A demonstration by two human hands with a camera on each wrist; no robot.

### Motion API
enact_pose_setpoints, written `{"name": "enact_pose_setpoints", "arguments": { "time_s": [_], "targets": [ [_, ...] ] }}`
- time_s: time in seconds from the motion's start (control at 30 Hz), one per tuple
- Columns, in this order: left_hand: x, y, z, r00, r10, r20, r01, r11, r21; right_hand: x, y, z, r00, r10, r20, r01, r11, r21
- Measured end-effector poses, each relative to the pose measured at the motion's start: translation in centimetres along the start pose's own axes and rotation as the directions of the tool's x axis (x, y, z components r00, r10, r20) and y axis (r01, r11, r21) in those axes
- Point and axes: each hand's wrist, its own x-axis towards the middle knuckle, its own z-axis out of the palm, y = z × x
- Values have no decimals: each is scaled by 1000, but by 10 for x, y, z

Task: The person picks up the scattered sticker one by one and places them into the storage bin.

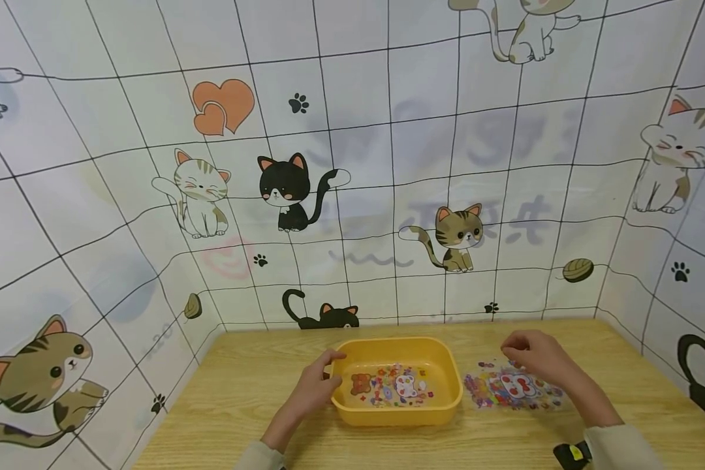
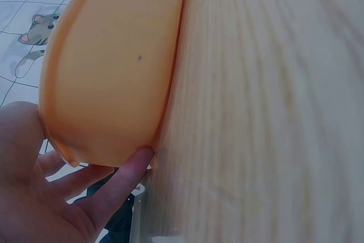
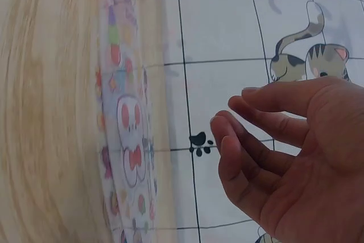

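Yellow tub (image 1: 397, 411) sits lower centre of frame on the table (image 1: 241, 405), sticker sheet (image 1: 396, 385) inside.
Left hand (image 1: 317, 385) grips tub's left rim; right hand (image 1: 534, 356), fingers loosely curled and holding nothing, hovers over second sticker sheet (image 1: 511, 388) just right of tub.

Makeshift recording booth: cat-print cloth backdrop (image 1: 352, 163) enclosing wooden table (image 1: 223, 398)

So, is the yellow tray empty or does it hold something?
Not empty. The yellow tray holds a sticker sheet lying flat on its bottom; a second sheet lies outside on the table.
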Motion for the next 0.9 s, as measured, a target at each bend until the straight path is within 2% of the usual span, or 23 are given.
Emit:
{"name": "enact_pose_setpoints", "arguments": {
  "time_s": [0.3,0.43,0.57,0.77,0.9],
  "targets": [
    [0,-1,0,1000,-7,1,7,1000,-7,0,28,-12,999,33,-5,-33,982,-188],
    [1,-1,0,1000,-4,0,4,1000,-6,-3,36,-17,996,82,25,-75,972,-225],
    [0,-2,0,1000,-4,-3,4,1000,-4,-4,42,-20,986,154,58,-133,954,-267],
    [0,-3,-1,1000,-9,-2,9,1000,-9,-5,50,-24,964,255,71,-216,912,-348],
    [1,-2,-1,1000,-19,-2,19,1000,-4,-5,55,-24,955,282,92,-230,900,-371]
  ]
}}
